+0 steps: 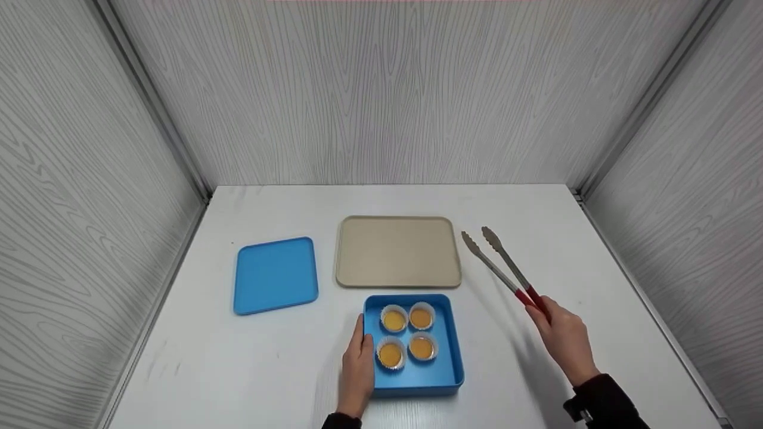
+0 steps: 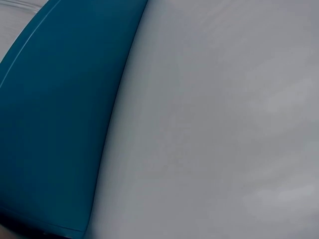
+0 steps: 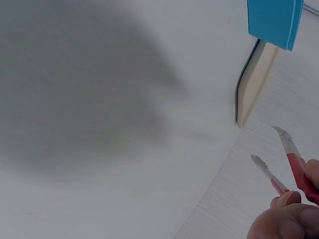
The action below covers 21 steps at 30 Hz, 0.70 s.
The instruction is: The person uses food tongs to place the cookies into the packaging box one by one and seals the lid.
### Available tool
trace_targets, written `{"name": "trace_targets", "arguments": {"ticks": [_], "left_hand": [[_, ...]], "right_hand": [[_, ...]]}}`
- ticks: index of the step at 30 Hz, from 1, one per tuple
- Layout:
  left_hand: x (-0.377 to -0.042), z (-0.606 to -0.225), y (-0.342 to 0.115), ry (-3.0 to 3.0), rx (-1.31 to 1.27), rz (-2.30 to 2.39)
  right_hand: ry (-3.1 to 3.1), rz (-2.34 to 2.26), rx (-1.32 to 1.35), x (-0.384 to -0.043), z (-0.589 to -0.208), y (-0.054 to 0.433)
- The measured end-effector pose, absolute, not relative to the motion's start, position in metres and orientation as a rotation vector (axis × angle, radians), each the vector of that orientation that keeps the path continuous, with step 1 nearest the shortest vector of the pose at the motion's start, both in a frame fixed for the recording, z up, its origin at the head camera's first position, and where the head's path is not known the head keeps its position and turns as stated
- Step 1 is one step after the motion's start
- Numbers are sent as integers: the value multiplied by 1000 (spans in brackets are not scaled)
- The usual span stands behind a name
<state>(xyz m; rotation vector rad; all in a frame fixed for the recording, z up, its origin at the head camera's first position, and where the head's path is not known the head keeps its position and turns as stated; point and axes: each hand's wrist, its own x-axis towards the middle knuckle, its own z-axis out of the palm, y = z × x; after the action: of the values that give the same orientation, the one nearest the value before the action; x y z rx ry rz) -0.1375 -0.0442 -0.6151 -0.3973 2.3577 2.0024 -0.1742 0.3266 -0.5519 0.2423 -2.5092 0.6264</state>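
Observation:
At the front of the table sits a blue box with a raised rim. In it are several cupcake liners filled with something yellow-orange. My left hand holds the box's left side, its thumb at the rim and its fingers along the outer wall. The left wrist view is mostly filled by the box's side wall. On the right, my right hand grips metal tongs by their red handles, tips spread and pointing up and left, with nothing between them. The right wrist view shows the fingers around the handles.
Behind the box lies a flat beige tray. A blue flat lid or tray lies to the left on the white table. Grey wood-grain panels stand at the back and both sides.

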Motion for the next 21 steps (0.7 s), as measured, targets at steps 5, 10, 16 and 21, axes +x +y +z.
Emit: {"name": "trace_targets", "arguments": {"ticks": [5,10,16,21], "left_hand": [[-138,-616,-44,2361,-403,2006],[-138,-615,-44,2364,-405,2006],[-137,-614,-44,2358,-412,2008],[-136,-614,-44,2365,-401,2015]], "right_hand": [[-2548,651,178,-180,-551,326],[-2593,694,103,-185,-551,326],[-2675,718,-8,-193,-556,328],[-2744,737,-82,-198,-560,329]]}}
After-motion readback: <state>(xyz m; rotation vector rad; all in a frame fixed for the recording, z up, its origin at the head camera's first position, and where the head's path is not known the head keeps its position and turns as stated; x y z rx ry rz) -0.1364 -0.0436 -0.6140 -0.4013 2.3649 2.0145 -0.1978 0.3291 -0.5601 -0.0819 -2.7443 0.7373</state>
